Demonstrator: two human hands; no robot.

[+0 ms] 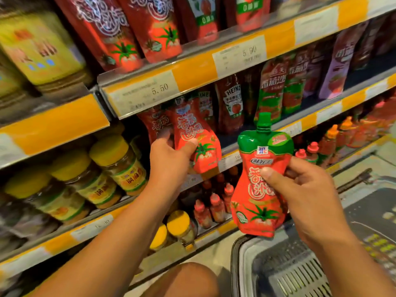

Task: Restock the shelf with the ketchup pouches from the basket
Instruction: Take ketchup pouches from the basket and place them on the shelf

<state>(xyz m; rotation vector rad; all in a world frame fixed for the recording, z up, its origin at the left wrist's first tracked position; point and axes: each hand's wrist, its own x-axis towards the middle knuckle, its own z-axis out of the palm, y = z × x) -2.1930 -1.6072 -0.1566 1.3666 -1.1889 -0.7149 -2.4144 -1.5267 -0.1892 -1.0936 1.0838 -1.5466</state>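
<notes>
I am gripping one ketchup pouch (198, 144) in my left hand (169, 151), thumb across its front, and tilting it into the shelf (235, 155) slot beside the pouches already standing there. My right hand (304, 189) is pinching a second pouch (260, 183) at its waist, upright above the basket (285, 269), apparently queued for the same row.

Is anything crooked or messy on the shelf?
Nothing is spilled or torn. One ketchup pouch leans out over the shelf edge, but only because the left hand grips it while placing it.
</notes>
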